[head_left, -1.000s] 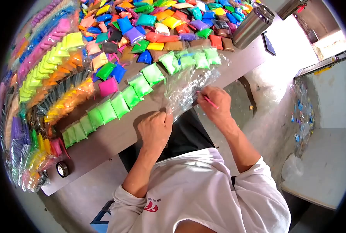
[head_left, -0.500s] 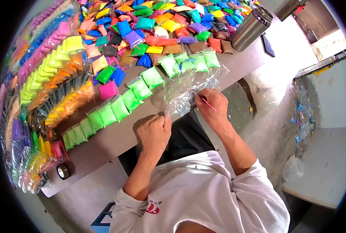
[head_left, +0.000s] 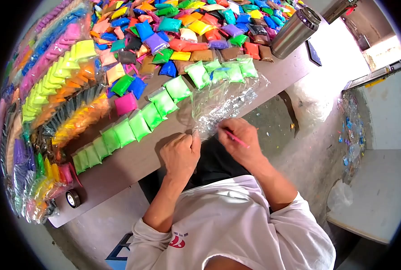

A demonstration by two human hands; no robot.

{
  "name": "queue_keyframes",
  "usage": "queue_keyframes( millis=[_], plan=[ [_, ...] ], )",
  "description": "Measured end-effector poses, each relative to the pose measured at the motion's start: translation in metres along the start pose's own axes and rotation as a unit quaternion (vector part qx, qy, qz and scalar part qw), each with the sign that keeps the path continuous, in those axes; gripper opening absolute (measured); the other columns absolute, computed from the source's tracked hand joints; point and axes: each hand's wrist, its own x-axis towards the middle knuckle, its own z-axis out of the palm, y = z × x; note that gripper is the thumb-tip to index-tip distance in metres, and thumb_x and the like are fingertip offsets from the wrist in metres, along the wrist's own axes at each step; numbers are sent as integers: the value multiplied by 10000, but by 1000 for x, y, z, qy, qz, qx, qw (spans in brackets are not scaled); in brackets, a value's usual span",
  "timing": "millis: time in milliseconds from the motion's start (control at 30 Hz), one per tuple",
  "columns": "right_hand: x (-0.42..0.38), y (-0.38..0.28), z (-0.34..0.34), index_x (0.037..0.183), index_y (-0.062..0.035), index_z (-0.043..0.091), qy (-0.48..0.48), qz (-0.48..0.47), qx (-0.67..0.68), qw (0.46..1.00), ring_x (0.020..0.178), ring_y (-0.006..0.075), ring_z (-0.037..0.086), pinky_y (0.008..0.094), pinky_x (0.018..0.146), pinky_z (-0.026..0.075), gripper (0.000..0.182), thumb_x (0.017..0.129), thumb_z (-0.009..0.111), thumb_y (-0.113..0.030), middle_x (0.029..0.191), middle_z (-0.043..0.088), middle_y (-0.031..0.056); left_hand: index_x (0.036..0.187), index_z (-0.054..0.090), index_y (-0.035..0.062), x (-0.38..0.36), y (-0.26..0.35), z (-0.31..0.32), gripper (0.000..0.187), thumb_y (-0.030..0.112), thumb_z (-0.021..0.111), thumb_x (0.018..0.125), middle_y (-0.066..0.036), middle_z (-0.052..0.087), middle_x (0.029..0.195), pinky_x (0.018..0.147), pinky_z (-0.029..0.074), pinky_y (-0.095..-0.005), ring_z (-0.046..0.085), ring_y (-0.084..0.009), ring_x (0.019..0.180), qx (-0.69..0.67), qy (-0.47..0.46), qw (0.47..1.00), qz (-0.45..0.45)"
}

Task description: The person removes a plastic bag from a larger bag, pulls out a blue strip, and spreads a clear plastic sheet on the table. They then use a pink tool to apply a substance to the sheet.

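A clear plastic bag [head_left: 225, 104] lies across the table edge. Several light green packets [head_left: 198, 74] sit at its far end, seemingly inside it. My left hand [head_left: 180, 151] is closed, thumb and fingers pinching the bag's near edge. My right hand [head_left: 240, 140] is closed around a thin pink stick [head_left: 237, 139], its fingertips at the bag's near right corner; whether they also grip the plastic is hard to see. A slanting row of light green packets [head_left: 139, 125] lies to the left of the bag.
A heap of multicoloured packets [head_left: 173, 27] covers the table's far side. Packets sorted by colour [head_left: 65, 85] fill the left. A steel flask [head_left: 295, 32] and a dark phone-like slab [head_left: 313, 53] stand at the right; a tape roll [head_left: 72, 198] sits near the front left edge.
My right hand has moved left and toward my body along the bag's near edge, closer to my left hand. The pink stick came with it. My left hand has barely moved.
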Motion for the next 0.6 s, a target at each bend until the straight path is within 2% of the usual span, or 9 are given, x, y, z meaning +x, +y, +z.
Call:
queue_keyframes(
  millis=[67,200,233,300,433,500,533,567,600],
  plan=[
    [2,-10,13,798,-47,604,23,-91,-49,994,720,323,577,401,669,475,132,711,702,-36,739,595,111,567,502,64,0,-1,0,356,198,651,861,-85,538,581,496,410,-427,554,-303,528,6,-4,1000,2],
    [9,-5,21,755,-54,571,-4,-123,-104,987,742,325,583,425,657,475,123,734,692,-64,735,596,109,573,502,61,0,-3,1,346,199,656,850,-87,539,583,497,410,-431,553,-306,531,-15,-6,1000,4],
    [11,7,14,755,-54,571,-4,-122,-104,987,742,325,583,425,657,475,123,734,692,-64,735,596,109,575,502,60,-1,-3,0,341,198,657,846,-87,539,582,497,410,-432,552,-307,530,-9,-11,1000,2],
    [17,36,1,739,-71,578,89,-28,-210,973,728,320,595,430,637,481,119,741,695,-94,713,603,100,578,504,59,-2,-3,0,334,194,656,845,-87,540,584,498,410,-433,553,-308,532,-7,-12,1000,0],
    [29,34,-26,722,-86,580,118,12,-184,976,712,317,601,431,625,488,130,742,700,-131,700,608,100,576,501,58,-2,-3,2,339,195,652,848,-91,538,582,500,410,-435,550,-313,531,-16,5,1000,9],
    [24,14,-10,725,-85,583,73,-80,-122,987,710,323,600,430,642,496,140,745,702,-155,706,611,101,578,504,58,-1,-1,1,341,201,652,849,-92,540,584,502,410,-436,550,-315,533,-17,-4,1000,0],
    [21,6,2,722,-83,581,33,-72,-133,988,712,320,598,431,649,501,140,738,703,-150,708,610,100,579,506,58,0,-1,-1,343,208,653,851,-93,542,585,505,410,-436,550,-316,536,-16,-11,1000,-8],
    [21,6,9,727,-79,582,-16,-107,-113,988,709,330,603,443,644,501,136,737,697,-150,700,606,111,579,506,58,0,-2,0,343,208,653,851,-93,542,585,505,410,-436,550,-316,536,-14,-12,1000,-7],
    [22,10,9,727,-76,587,1,-78,-145,986,711,336,608,450,642,502,130,740,691,-154,703,610,120,580,511,57,-1,-4,0,340,209,651,850,-93,544,586,506,412,-436,552,-315,538,-15,-15,1000,-6]
  ],
)
